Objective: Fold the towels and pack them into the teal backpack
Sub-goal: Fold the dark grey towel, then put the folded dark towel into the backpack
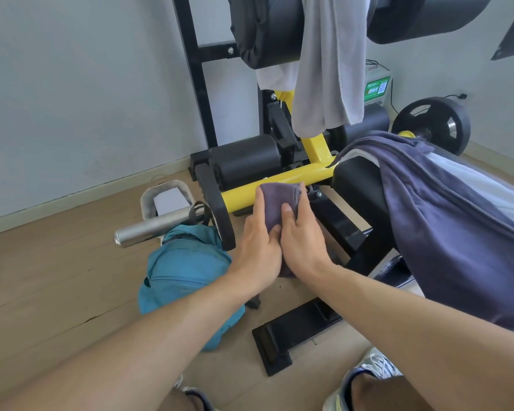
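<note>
A small folded purple-grey towel (278, 203) is held between both my hands in the middle of the view, above the yellow machine bar. My left hand (257, 253) grips its left side with the thumb on top. My right hand (303, 238) presses its right side, fingers over the cloth. The teal backpack (184, 271) lies on the wooden floor just left of and below my hands; I cannot see its opening. A light grey towel (327, 63) hangs from a black pad at the top. A large dark purple towel (445, 232) drapes over the bench at the right.
A yellow and black gym machine (279, 176) fills the centre, with a steel bar (158, 226) sticking out left over the backpack. A weight plate (433, 124) sits at the back right, a black foot plate (291, 330) lies on the floor. My shoes (368, 375) show at the bottom.
</note>
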